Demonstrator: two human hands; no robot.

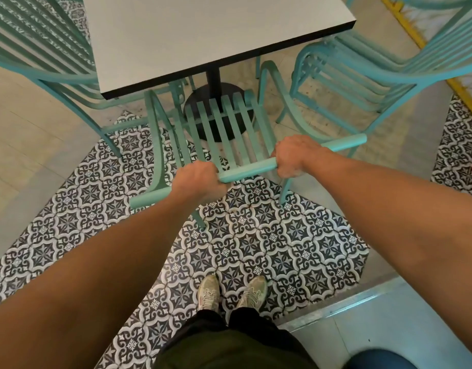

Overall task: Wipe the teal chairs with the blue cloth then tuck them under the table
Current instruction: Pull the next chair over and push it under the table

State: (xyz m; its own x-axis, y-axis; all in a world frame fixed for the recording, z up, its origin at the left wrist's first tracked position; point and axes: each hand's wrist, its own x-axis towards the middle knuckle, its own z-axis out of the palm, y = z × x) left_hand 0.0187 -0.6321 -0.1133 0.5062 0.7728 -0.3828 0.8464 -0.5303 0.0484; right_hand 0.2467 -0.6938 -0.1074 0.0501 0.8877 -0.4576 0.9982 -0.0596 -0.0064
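A teal slatted chair (pixel 224 121) stands in front of me, its seat partly under the near edge of the white table (pixel 203 35). Both hands curl round the chair's top rail: my left hand (pixel 199 179) grips it left of centre, and my right hand (pixel 293 155) grips it right of centre. The rail runs diagonally, lower at its left end. No blue cloth shows in either hand or on the table.
A second teal chair (pixel 51 49) stands at the table's left and a third (pixel 362 75) at its right. The table's black pedestal base (pixel 216 102) sits under the seat. Patterned floor tiles lie underfoot; a light-blue ledge (pixel 375 323) and a dark blue object (pixel 378 359) lie bottom right.
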